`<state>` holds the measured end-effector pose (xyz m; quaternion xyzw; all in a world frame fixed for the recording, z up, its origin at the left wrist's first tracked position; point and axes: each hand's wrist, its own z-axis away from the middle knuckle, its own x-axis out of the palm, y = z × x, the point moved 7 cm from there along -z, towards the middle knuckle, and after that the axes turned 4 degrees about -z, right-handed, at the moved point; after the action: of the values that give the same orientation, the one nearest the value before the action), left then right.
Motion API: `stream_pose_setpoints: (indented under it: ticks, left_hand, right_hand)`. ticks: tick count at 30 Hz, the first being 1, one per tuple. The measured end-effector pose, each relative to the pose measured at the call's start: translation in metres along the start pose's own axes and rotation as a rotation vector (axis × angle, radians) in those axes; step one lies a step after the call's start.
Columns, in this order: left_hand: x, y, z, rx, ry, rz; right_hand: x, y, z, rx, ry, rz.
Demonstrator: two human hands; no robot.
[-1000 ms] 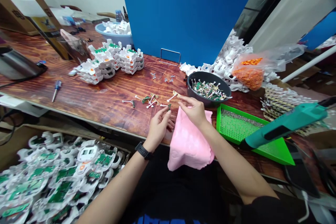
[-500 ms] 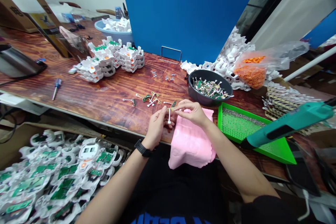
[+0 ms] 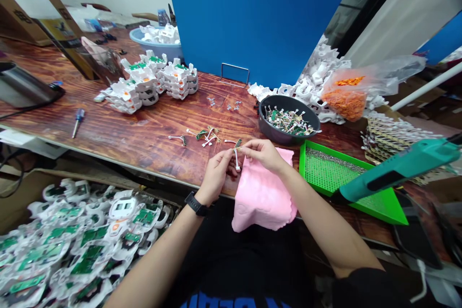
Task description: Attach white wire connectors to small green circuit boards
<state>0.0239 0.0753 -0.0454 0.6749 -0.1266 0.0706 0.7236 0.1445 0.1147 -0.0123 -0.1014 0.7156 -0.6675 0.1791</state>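
Note:
Between my two hands, just above the table's front edge, is a small circuit board with a white cable (image 3: 237, 160) hanging from it. My left hand (image 3: 217, 169) pinches its left end, and the fingers of my right hand (image 3: 262, 154) pinch its right end. Another small green board with a white connector wire (image 3: 238, 143) shows just beyond my fingertips. Several similar wired boards (image 3: 207, 135) lie loose on the wood to the left. Beneath my right wrist, a pink cloth (image 3: 263, 192) drapes over the table edge.
A dark bowl of wired boards (image 3: 288, 118) stands behind my right hand. Right of it are a green tray (image 3: 321, 187) and a teal electric screwdriver (image 3: 397, 168). Stacked white housings (image 3: 144, 82) stand back left, near a small screwdriver (image 3: 78, 122). A carton of housings (image 3: 90, 245) sits lower left.
The held board has turned slightly between my fingers, and its hanging cable has swung a little to the right. My right hand has shifted slightly left.

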Motion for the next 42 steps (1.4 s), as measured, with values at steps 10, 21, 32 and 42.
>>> stream_pose_setpoints:
  ticks: [10, 21, 32, 42]
  left_hand:
    - [-0.001, 0.003, 0.001, -0.002, 0.031, -0.085]
    - [0.0, 0.0, 0.001, -0.005, 0.042, -0.041]
    - [-0.002, 0.002, 0.002, 0.042, 0.05, -0.114]
    - [-0.004, -0.001, -0.002, 0.016, 0.084, -0.074]
  right_hand:
    - [-0.002, 0.003, 0.0, -0.013, -0.002, -0.042]
    - [-0.098, -0.059, 0.021, -0.271, 0.914, 0.475]
    - [-0.006, -0.014, -0.032, -0.038, 0.144, 0.858]
    - [-0.018, 0.007, -0.028, 0.034, 0.187, -0.023]
